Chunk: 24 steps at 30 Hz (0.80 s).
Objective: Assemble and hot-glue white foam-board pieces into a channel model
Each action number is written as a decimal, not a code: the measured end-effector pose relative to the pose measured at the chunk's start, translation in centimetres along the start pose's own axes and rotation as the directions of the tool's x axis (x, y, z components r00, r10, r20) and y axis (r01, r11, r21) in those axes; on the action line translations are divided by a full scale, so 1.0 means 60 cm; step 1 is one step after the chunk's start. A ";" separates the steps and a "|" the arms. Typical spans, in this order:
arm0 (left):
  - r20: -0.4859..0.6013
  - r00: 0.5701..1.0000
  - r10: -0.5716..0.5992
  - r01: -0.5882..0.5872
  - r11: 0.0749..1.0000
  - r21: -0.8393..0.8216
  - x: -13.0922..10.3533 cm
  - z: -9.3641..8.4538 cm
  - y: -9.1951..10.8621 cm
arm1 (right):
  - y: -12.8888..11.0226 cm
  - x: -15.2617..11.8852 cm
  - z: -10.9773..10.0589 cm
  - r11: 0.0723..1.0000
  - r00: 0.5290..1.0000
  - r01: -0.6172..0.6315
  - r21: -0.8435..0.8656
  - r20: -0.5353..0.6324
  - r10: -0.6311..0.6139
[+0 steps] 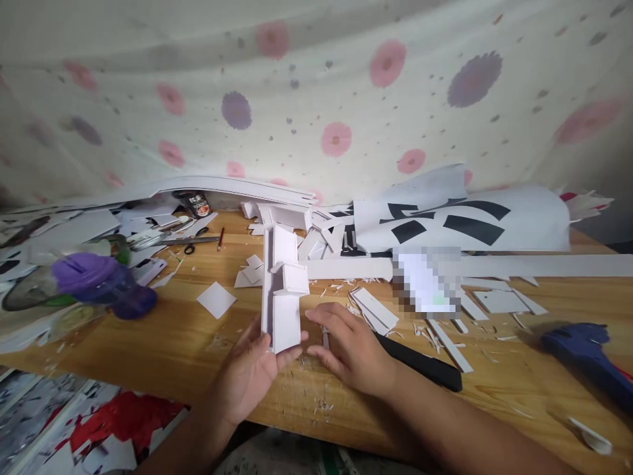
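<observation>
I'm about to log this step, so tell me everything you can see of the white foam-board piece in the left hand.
The white foam-board piece is a long, narrow assembly of flat white panels, like matte foam board. A raised side wall runs along its left edge, and a small boxy block sits across its middle. It lies lengthwise on the wooden table, pointing away from the person. The left hand grips its near end, thumb on the near-right corner. The right hand rests just right of it; contact cannot be told.
</observation>
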State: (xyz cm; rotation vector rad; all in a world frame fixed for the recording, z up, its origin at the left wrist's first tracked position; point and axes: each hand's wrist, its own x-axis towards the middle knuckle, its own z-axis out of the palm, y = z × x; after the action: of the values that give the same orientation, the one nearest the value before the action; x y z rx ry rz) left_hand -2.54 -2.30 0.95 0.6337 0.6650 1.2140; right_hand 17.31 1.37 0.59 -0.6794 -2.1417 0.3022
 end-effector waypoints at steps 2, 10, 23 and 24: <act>0.038 0.999 0.016 -0.016 1.000 0.007 0.005 0.011 -0.008 | -0.001 0.000 0.000 1.000 1.000 -0.007 -0.004 0.013 0.007; -0.017 0.999 0.043 -0.040 0.988 0.152 0.009 0.013 -0.025 | 0.001 0.000 0.004 0.998 0.999 -0.039 -0.045 0.000 0.039; -0.035 0.986 0.163 -0.130 0.882 0.453 0.006 0.006 -0.019 | 0.000 0.004 0.006 0.996 0.998 -0.069 -0.050 -0.006 0.069; -0.041 0.987 0.158 -0.119 0.872 0.474 0.006 0.008 -0.018 | 0.000 0.003 0.007 0.996 0.998 -0.066 -0.052 -0.013 0.065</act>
State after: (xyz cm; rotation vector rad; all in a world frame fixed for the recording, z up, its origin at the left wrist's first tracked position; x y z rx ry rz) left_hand -1.44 -2.23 0.39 1.0592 1.0113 1.2204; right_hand 16.87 1.51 0.45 -0.7807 -2.1259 0.2773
